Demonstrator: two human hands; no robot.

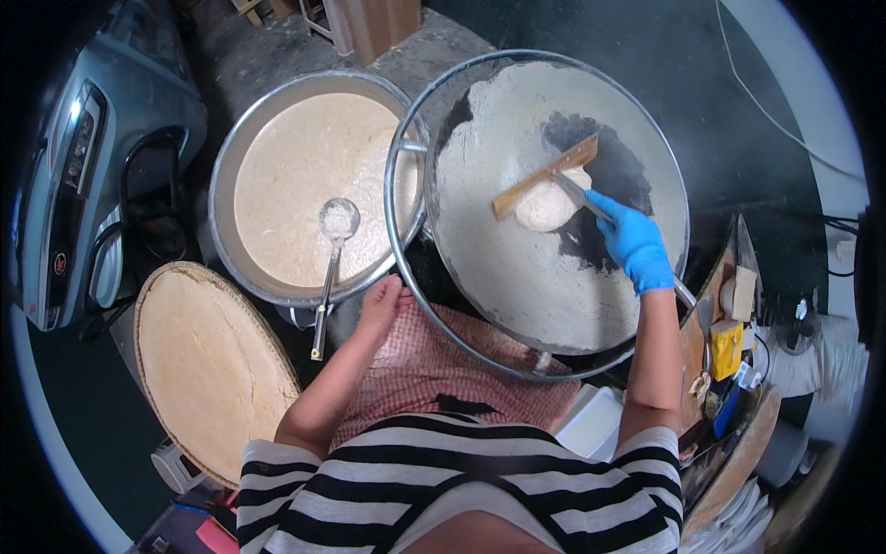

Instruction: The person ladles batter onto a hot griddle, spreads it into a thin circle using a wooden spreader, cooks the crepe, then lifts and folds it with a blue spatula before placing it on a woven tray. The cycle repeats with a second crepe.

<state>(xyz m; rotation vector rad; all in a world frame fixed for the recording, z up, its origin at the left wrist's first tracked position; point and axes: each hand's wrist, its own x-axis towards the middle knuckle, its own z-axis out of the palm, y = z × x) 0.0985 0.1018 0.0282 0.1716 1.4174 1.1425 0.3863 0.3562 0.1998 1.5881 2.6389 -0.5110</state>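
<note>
My right hand [635, 242], in a blue glove, grips the handle of a wooden-bladed spreader [521, 192] over a round griddle [489, 286] inside a metal ring. The blade touches a mound of pale batter [546, 210] beside a dark patch on the griddle's coated surface. My bare left hand [378, 305] is low between the pot and the ring, fingers curled near a red checked cloth [420, 360]; what they hold is unclear. Left of the griddle, a large metal pot [223, 185] holds pale batter, with a steel ladle [329, 277] lying across its near rim.
A round board or tray with a pale flat sheet [208, 360] stands lower left. A grey machine [111, 157] is at far left. Wooden boards [743, 452], tools and a yellow block [725, 346] crowd the right. A white container [589, 420] sits below the griddle. Wooden furniture [374, 23] stands behind.
</note>
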